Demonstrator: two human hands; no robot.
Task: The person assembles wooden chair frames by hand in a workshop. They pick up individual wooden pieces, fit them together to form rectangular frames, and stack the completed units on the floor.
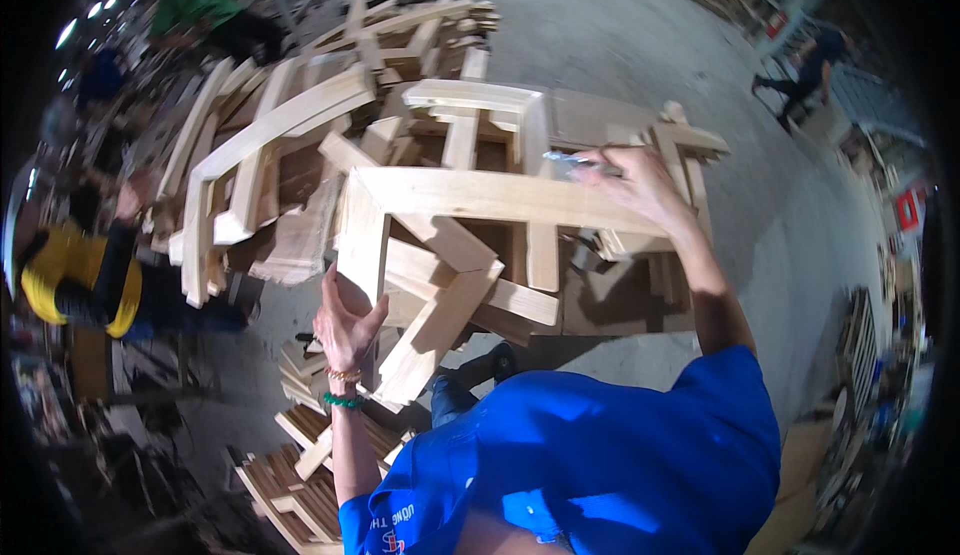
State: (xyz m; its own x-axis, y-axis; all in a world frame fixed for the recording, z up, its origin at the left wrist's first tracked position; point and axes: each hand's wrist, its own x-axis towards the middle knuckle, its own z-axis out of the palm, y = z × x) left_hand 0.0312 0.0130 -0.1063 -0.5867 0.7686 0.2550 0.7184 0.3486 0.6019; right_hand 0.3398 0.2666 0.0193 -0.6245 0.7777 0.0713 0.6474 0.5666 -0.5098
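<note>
A pale wooden frame piece [470, 195], with a long rail mitred to a short leg [362, 245], lies across other frames before me. My left hand [348, 325] is closed round the lower end of the short leg, thumb on one side and fingers on the other. Over the right part of the long rail, my right hand [635, 180] is closed on a slim light-blue tool [562, 157] that points left. Blur hides whether it is a pen or a knife. Another angled wooden frame [440, 330] lies under the leg, towards me.
More angled frames [270, 130] are piled at the left and far side. Stacked wooden pieces [300, 485] lie on the floor at lower left. A person in yellow and black [80, 275] is at the left, one in green [195, 5] farther back, and another [810, 70] at far right.
</note>
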